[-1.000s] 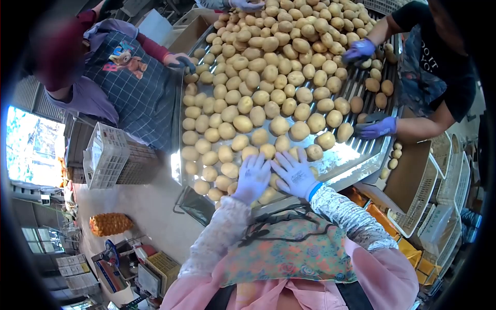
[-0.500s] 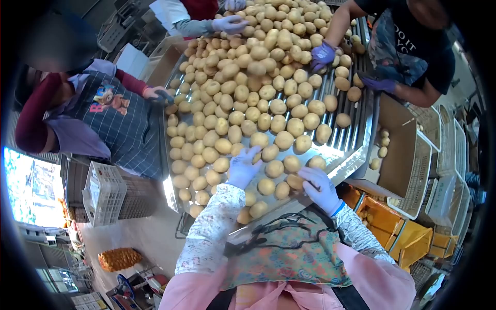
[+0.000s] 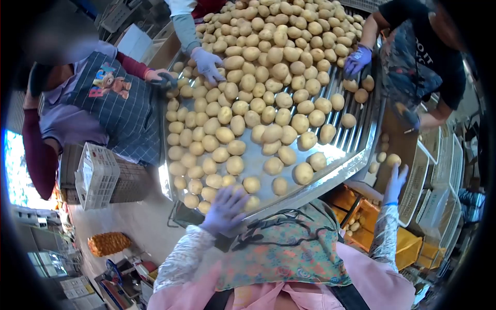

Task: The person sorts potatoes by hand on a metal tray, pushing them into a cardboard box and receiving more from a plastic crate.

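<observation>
My left hand [image 3: 226, 211], in a pale purple glove, lies with fingers spread over potatoes at the near edge of the metal sorting table [image 3: 263, 192]. One potato [image 3: 251, 184] sits just beyond its fingertips. My right hand [image 3: 394, 187], gloved the same way, reaches out past the table's right side, fingers stretched and apart. A single potato [image 3: 393, 159] is right at its fingertips, over the cardboard box [image 3: 400, 126] that has several potatoes in it. A large heap of potatoes [image 3: 279, 41] covers the far part of the table.
Metal rollers [image 3: 347, 111] run along the table's right part. Co-workers' gloved hands are at the heap [image 3: 207, 63], the left edge [image 3: 163, 78] and the rollers [image 3: 357, 61]. Plastic crates [image 3: 448, 155] and an orange bin [image 3: 382, 227] stand right; another crate [image 3: 98, 170] stands left.
My right hand has swung right from the table to the box, taking a potato along. My left hand has moved left and nearer me. The far co-worker's hand has come down onto the potatoes.
</observation>
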Demonstrator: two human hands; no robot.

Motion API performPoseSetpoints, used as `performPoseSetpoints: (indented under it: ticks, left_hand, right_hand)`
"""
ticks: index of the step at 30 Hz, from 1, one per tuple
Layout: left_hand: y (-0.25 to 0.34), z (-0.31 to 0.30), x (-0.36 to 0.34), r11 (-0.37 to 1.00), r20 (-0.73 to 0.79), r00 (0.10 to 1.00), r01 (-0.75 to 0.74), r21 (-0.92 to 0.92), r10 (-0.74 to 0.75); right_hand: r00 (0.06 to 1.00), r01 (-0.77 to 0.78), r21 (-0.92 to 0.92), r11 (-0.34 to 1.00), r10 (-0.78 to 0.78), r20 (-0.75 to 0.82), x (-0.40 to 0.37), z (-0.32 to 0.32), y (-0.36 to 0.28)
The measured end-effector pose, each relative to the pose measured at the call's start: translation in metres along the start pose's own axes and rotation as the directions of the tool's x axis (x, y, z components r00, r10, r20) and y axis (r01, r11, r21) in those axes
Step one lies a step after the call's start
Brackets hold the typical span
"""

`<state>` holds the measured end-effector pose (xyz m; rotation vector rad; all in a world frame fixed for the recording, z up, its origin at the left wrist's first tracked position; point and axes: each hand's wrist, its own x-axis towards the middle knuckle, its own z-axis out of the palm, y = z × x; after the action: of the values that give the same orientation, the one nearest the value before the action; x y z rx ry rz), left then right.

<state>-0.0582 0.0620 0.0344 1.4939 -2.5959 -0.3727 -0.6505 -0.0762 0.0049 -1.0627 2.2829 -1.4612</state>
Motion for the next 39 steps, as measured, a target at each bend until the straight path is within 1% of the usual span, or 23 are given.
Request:
performPoseSetpoints:
  ticks: [1, 2, 4, 5, 6, 7, 9, 11, 12, 18, 20, 24, 25, 27, 28, 30, 31, 32, 33, 35, 36, 38, 39]
  left_hand:
    - [-0.012, 0.002, -0.009, 1.000, -0.016, 1.000, 0.026, -0.006, -0.026]
    - [-0.026, 0.008, -0.019, 0.973, -0.173, 0.959, 0.230, 0.007, -0.225]
    - [-0.041, 0.025, -0.022, 0.894, -0.310, 0.849, 0.448, -0.005, -0.428]
    - [-0.043, 0.040, 0.000, 0.769, -0.329, 0.737, 0.637, 0.048, -0.590]
    - [-0.042, 0.050, 0.025, 0.606, -0.361, 0.592, 0.790, 0.088, -0.720]
    - [-0.035, 0.053, 0.049, 0.726, -0.528, 0.616, 0.688, -0.001, -0.584]
    - [-0.008, 0.044, 0.071, 0.828, -0.683, 0.582, 0.558, -0.058, -0.441]
    - [0.026, 0.010, 0.075, 0.890, -0.283, 0.856, 0.456, 0.018, -0.433]
    - [0.024, 0.011, 0.064, 0.887, -0.289, 0.852, 0.461, 0.019, -0.437]
    - [0.000, 0.014, -0.046, 0.906, -0.185, 0.896, 0.419, 0.050, -0.404]
    - [-0.003, 0.007, -0.050, 0.783, -0.262, 0.743, 0.615, -0.097, -0.616]
    - [-0.034, 0.035, -0.012, 0.637, -0.472, 0.507, 0.752, -0.167, -0.721]
    - [-0.024, 0.039, 0.007, 0.638, -0.469, 0.510, 0.752, -0.165, -0.721]
    - [-0.002, 0.044, 0.047, 0.622, -0.257, 0.638, 0.769, 0.149, -0.726]
    - [0.004, 0.040, 0.047, 0.622, -0.263, 0.635, 0.770, 0.139, -0.727]
    - [0.017, 0.026, 0.031, 0.888, -0.338, 0.833, 0.459, -0.016, -0.437]
    - [0.008, 0.012, 0.018, 0.917, -0.259, 0.893, 0.395, 0.053, -0.369]
    - [-0.005, 0.008, 0.008, 0.919, -0.260, 0.894, 0.390, 0.053, -0.364]
    - [-0.019, 0.008, 0.000, 0.890, -0.308, 0.852, 0.454, 0.031, -0.424]
    - [-0.043, 0.027, 0.011, 0.787, -0.362, 0.721, 0.614, -0.062, -0.591]
    - [-0.049, 0.037, 0.031, 0.787, -0.359, 0.722, 0.614, -0.060, -0.591]
    - [-0.049, 0.050, 0.079, 0.674, -0.620, 0.627, 0.710, 0.205, -0.472]
    - [-0.039, 0.052, 0.095, 0.678, -0.626, 0.632, 0.703, 0.215, -0.457]
  right_hand:
    - [0.983, 0.184, -0.107, 0.977, -0.186, -0.012, -0.013, 0.002, -0.019]
    - [0.931, 0.358, -0.207, 0.910, -0.366, 0.001, -0.024, 0.002, -0.029]
    - [0.823, 0.452, 0.101, 0.886, -0.458, 0.337, -0.040, 0.031, -0.015]
    - [0.810, 0.321, 0.253, 0.913, -0.403, 0.425, -0.067, 0.055, -0.050]
    - [0.418, 0.879, 0.004, 0.477, -0.774, 0.475, -0.068, 0.079, -0.043]
    - [0.511, 0.680, 0.140, 0.720, -0.601, 0.615, -0.090, 0.090, -0.102]
    - [0.207, 0.869, 0.196, 0.454, -0.694, 0.689, -0.106, 0.120, -0.135]
    - [-0.024, 0.915, 0.287, 0.284, -0.672, 0.740, -0.119, 0.136, -0.147]
    - [-0.137, 0.905, 0.362, 0.225, -0.652, 0.746, -0.124, 0.146, -0.148]
    - [-0.306, 0.820, 0.516, 0.246, -0.575, 0.759, -0.175, 0.167, -0.165]
    - [-0.370, 0.805, 0.558, 0.202, -0.565, 0.738, -0.207, 0.177, -0.171]
    - [-0.509, 0.752, 0.655, 0.074, -0.566, 0.649, -0.275, 0.199, -0.180]
    - [-0.576, 0.730, 0.683, -0.029, -0.564, 0.592, -0.283, 0.201, -0.179]
    - [-0.640, 0.660, 0.751, 0.007, -0.518, 0.567, -0.279, 0.204, -0.176]
    - [-0.703, 0.582, 0.812, 0.049, -0.472, 0.532, -0.272, 0.208, -0.173]
    - [-0.654, 0.439, 0.888, 0.135, -0.630, 0.419, -0.244, 0.213, -0.160]
    - [-0.512, 0.521, 0.831, 0.195, -0.707, 0.487, -0.223, 0.207, -0.171]
    - [-0.356, 0.585, 0.767, 0.265, -0.765, 0.536, -0.206, 0.201, -0.183]
    - [-0.353, 0.588, 0.763, 0.267, -0.764, 0.540, -0.194, 0.196, -0.193]
    - [0.032, 0.848, 0.281, 0.450, -0.572, 0.820, -0.179, 0.188, -0.207]
    - [0.033, 0.846, 0.280, 0.453, -0.570, 0.821, -0.181, 0.195, -0.207]
    - [0.033, 0.801, 0.092, 0.591, -0.197, 0.980, -0.188, 0.221, -0.206]
    - [-0.001, 0.784, 0.147, 0.602, -0.236, 0.972, -0.188, 0.225, -0.205]
